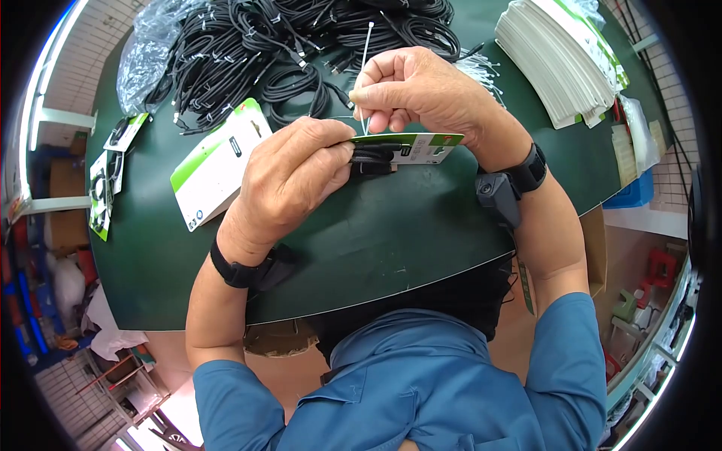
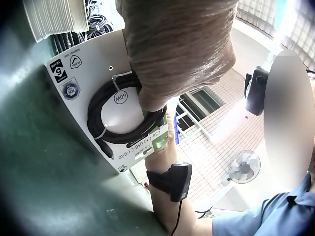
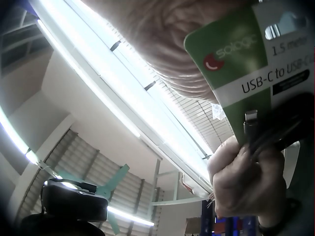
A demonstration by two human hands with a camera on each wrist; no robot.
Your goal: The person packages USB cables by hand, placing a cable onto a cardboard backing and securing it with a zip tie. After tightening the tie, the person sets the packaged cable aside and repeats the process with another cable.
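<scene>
My left hand (image 1: 289, 173) grips a white-and-green packaging card (image 2: 81, 54) by its edge, thumb across the cable side. Against the card lies a coiled black USB-C cable (image 2: 94, 110), bound with thin ties at two spots in the left wrist view. Above the card's top edge, my right hand (image 1: 432, 90) pinches a thin white cable tie (image 1: 368, 49) between thumb and fingers. The tie stands nearly upright, its lower end down at the card. In the right wrist view the card's green printed corner (image 3: 224, 44) and a metal cable plug (image 3: 251, 116) show.
A heap of black cables (image 1: 233, 60) covers the table's far side, with clear plastic (image 1: 150, 60) beside it. White ties (image 1: 477, 71) lie behind my right hand. Card stacks stand at right (image 1: 553, 68) and left (image 1: 214, 169). Carded cables (image 1: 101, 192) lie at the left edge.
</scene>
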